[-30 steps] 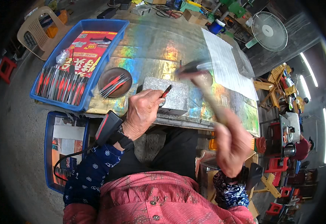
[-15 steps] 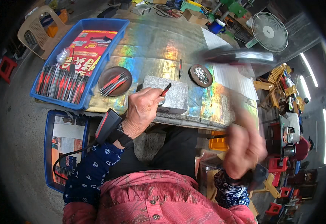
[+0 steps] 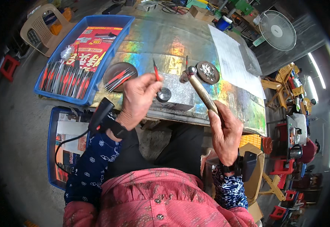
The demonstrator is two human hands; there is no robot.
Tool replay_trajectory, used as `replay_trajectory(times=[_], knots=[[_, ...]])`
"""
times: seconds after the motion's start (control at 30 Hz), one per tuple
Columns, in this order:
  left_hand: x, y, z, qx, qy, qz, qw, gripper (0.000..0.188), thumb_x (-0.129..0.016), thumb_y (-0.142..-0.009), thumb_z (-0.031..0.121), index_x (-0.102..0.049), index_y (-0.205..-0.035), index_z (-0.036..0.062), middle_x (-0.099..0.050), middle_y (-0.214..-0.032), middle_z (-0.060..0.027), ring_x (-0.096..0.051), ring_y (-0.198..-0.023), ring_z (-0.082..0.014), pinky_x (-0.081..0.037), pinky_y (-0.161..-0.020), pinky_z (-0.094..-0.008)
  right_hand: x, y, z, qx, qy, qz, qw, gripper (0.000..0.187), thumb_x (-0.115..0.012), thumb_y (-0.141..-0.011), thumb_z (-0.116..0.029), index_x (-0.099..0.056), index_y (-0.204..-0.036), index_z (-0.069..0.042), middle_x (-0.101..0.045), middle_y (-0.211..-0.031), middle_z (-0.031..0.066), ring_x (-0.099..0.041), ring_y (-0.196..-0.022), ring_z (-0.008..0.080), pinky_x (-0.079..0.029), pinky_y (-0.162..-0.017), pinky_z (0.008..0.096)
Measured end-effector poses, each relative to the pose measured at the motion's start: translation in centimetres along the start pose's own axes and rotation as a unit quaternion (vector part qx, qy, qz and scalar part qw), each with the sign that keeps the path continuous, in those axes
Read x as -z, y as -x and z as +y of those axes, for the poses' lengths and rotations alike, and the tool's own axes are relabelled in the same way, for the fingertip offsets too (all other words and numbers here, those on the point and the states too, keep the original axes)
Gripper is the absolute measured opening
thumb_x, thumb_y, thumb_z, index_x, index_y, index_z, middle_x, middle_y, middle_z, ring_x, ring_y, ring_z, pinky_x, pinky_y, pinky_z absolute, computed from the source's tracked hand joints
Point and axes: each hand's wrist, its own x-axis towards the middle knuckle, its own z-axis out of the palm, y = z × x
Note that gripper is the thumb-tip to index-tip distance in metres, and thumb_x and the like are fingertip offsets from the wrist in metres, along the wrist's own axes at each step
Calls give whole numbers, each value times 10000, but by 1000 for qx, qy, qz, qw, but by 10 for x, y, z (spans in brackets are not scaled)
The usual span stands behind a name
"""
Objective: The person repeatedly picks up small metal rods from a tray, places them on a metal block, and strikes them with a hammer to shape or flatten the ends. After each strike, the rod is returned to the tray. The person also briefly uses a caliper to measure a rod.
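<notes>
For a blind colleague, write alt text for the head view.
A person's left hand holds a slim red-and-black piece while the right hand grips a hammer near a grey block on a table. At left, a blue tray holds similar pieces.

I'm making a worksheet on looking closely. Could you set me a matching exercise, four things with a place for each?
1. Wooden-handled hammer
2. Slim red-and-black tool
3. Electric fan
4. Grey block

A. Upper right of the view
B. Near edge of the table
C. Right hand
D. Left hand

Pairs: 1-C, 2-D, 3-A, 4-B
</notes>
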Motion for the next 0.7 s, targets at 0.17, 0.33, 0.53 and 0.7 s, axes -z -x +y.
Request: replay_trajectory(times=[0.17,0.33,0.53,0.7], knots=[[52,0,2,-57,-221,60,972,250,-633,-873,-2,-632,-1122,-20,-667,-791,-28,-586,-706,-41,-492,-649,-208,-28,6,27,9,50,50,997,251,-654,-875,-69,-618,-1110,10,-643,-858,202,-642,-710,316,-507,-651,361],[95,4,-4,-124,-436,52,890,272,-658,-821,25,-626,-1089,-10,-623,-794,-135,-620,-665,-242,-478,-604,-357,-54,13,52,42,151,66,986,372,-665,-819,-37,-585,-1183,-56,-559,-847,163,-578,-722,336,-470,-638,414],[96,6,-21,-115,-588,9,801,190,-602,-834,41,-655,-1015,31,-601,-850,-154,-622,-795,-347,-491,-654,-428,-78,19,62,41,194,63,978,499,-646,-759,6,-560,-1240,-94,-492,-846,143,-542,-771,340,-444,-647,440],[93,-2,-34,-145,-635,-8,759,155,-569,-800,27,-639,-938,13,-588,-905,-147,-628,-822,-333,-510,-672,-426,-85,21,56,-20,148,-20,989,580,-631,-796,-6,-456,-1338,-114,-492,-966,177,-559,-865,388,-475,-718,458]])
